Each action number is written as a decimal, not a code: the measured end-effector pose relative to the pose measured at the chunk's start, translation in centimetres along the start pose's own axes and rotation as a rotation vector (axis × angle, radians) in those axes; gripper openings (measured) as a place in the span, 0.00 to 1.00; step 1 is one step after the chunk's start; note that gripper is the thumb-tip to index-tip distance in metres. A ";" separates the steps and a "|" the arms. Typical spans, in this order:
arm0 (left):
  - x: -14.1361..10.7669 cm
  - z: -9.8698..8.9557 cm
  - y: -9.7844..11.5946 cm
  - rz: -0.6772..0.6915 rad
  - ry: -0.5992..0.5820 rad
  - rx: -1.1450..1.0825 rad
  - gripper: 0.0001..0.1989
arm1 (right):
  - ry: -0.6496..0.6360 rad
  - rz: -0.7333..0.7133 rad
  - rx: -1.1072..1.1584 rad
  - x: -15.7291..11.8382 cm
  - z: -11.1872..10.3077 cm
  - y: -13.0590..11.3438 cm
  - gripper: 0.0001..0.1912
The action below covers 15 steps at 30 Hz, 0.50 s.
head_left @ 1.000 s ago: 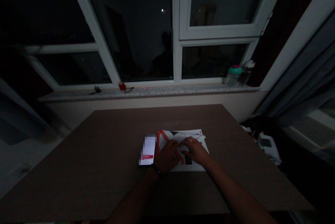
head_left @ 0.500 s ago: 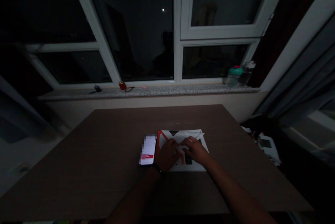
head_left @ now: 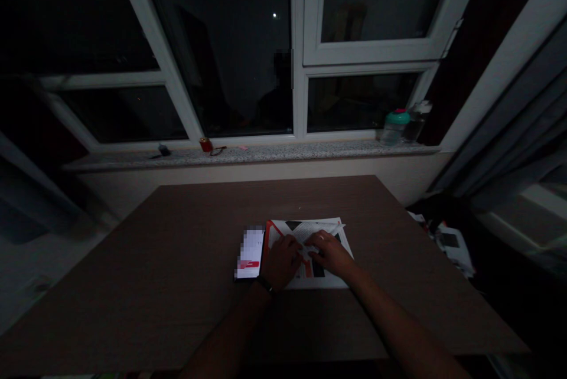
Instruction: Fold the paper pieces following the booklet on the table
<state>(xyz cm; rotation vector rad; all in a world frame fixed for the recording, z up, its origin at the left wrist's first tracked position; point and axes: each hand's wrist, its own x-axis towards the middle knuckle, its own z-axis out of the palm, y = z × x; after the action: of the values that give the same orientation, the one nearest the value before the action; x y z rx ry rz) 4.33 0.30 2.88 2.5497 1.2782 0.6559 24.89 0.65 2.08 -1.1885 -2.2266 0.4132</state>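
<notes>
A printed sheet like newspaper, white with red and black areas, lies on the table with a folded flap along its far part. My left hand rests on its left half, palm down, fingers bent and somewhat apart, with a dark band at the wrist. On the right half lies my right hand, its thumb apart from the fingers and a ring on one finger. The fingertips of both hands nearly meet over the middle of the paper. Dim light hides the detail under them. Close on the left lies a phone with its screen lit.
The brown table reaches toward the windowsill. On the sill stand a teal-lidded bottle, a clear bottle, a small red item and a small dark item. Papers lie beyond the table's right edge.
The camera view has shifted very slightly. Both hands stay on the paper in nearly the same place.
</notes>
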 end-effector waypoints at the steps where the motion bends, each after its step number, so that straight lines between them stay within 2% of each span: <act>1: 0.0 0.0 0.0 -0.001 -0.001 -0.002 0.10 | -0.001 -0.003 0.000 0.0 0.0 0.0 0.16; 15: 0.0 0.0 0.0 -0.017 -0.005 -0.004 0.08 | -0.008 -0.010 0.011 -0.1 -0.1 -0.1 0.17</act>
<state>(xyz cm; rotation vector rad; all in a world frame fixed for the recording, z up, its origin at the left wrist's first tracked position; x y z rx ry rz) 4.35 0.31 2.87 2.5325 1.2943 0.6484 24.94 0.50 2.18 -1.1714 -2.2338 0.4263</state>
